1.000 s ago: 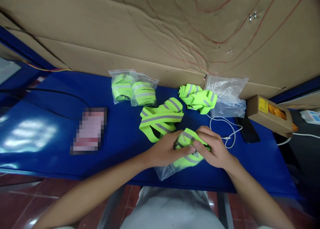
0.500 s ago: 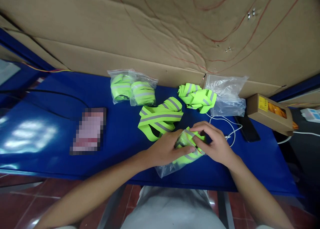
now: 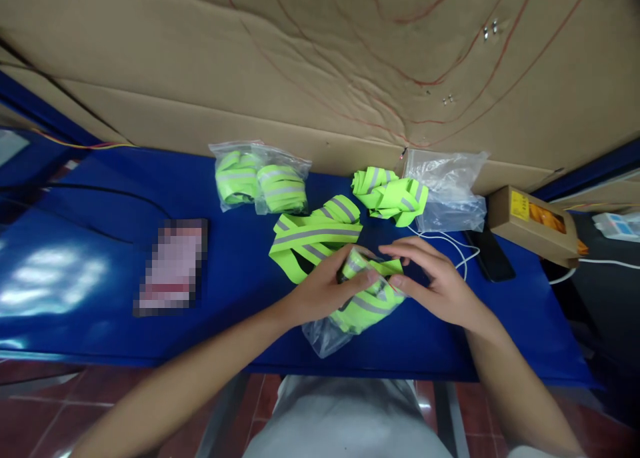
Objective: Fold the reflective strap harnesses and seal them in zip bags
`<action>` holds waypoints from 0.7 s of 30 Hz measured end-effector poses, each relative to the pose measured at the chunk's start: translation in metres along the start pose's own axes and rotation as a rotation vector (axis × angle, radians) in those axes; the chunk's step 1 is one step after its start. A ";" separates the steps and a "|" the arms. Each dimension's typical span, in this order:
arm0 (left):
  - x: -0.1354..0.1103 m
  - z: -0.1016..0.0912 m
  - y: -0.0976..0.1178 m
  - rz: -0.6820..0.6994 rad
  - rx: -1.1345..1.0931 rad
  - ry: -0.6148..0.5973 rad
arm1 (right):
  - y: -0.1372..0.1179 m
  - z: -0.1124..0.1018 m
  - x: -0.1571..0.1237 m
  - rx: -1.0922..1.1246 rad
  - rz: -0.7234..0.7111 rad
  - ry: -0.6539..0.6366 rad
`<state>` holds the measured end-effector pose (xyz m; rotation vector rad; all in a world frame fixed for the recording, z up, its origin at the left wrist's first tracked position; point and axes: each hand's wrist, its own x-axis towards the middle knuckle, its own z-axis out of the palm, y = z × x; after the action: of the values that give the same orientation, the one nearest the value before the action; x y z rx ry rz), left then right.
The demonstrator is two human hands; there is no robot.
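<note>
**One bag, two hands, right by the near edge**

And here's the left hand (image 3: 333, 281), clasping a clear bag (image 3: 327, 337) and the yellow-green strap (image 3: 364, 315) bunched in it, thumb on top. The bundle lies just inside the near edge of the blue table (image 3: 240, 271), its long axis slanting from that edge up toward the far right corner. It sits left of the right hand (image 3: 435, 283), but the left is nearer, already wrapped on it. That right hand is unclenched, index finger parted from thumb, thumb tip at the bundle's right side (whether it presses, I can't tell).

Now the count, left to right! One pixelated flat thing (image 3: 173, 265) on the left half. Two filled bags (image 3: 283, 189) along the back edge. Two loose strap heaps (image 3: 325, 235), one touching distance from the left hand, the other farther back. Then clear bags (image 3: 445, 178) at the back edge (overlapping, number unclear), one white cable (image 3: 467, 248), one black phone (image 3: 494, 257), and one cardboard box (image 3: 505, 225) toward the far right corner.
</note>
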<state>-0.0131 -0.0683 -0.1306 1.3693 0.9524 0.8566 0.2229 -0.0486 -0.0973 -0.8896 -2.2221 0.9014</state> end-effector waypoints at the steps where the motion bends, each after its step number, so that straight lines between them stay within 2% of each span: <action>1: 0.000 0.000 0.000 -0.010 0.002 0.013 | 0.000 0.000 0.000 0.017 -0.001 0.009; 5: -0.001 -0.001 0.003 -0.048 0.034 0.025 | 0.000 0.006 -0.001 0.092 -0.039 -0.001; 10: -0.002 -0.002 0.007 -0.062 -0.019 0.081 | -0.004 0.006 -0.006 0.157 -0.062 -0.156; 15: -0.001 -0.001 0.007 -0.058 -0.081 0.055 | -0.008 0.007 -0.009 0.255 0.096 -0.289; 17: -0.001 -0.002 0.006 -0.069 -0.103 0.066 | -0.008 0.008 -0.009 0.294 0.120 -0.258; 21: 0.000 -0.005 0.009 -0.206 -0.230 0.178 | -0.006 0.005 -0.008 0.176 0.066 -0.040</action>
<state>-0.0172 -0.0661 -0.1219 0.9925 1.0753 0.9099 0.2219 -0.0596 -0.0979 -0.8734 -2.1189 1.1355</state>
